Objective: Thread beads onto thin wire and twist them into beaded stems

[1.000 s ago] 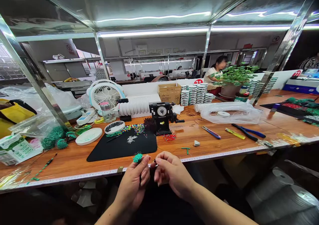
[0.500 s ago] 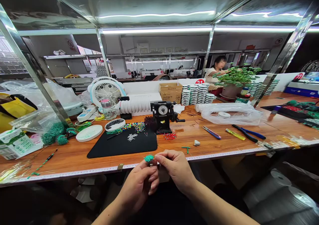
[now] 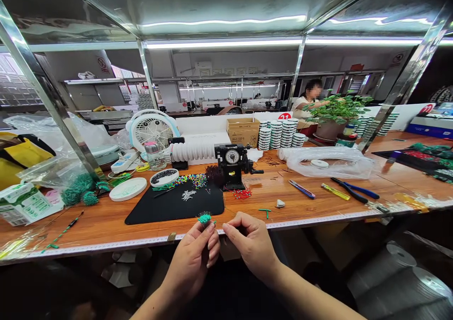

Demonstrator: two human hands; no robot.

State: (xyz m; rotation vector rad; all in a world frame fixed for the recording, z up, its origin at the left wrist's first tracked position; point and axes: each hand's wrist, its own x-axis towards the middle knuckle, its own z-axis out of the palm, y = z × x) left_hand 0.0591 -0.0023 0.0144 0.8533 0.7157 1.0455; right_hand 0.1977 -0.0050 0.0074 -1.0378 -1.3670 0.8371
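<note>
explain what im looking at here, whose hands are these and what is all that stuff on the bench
This is one picture from a camera worn on a person's head, looking forward and down, so the two bare hands at the bottom are that person's own. The left hand pinches a small green beaded tuft between its fingertips. The right hand is closed in a pinch beside it; what it holds is too small to see. Behind them is a wooden workbench with a black mat, a heap of coloured beads, a black machine with a dial, pliers and a small fan. Another person sits at the far side.
</note>
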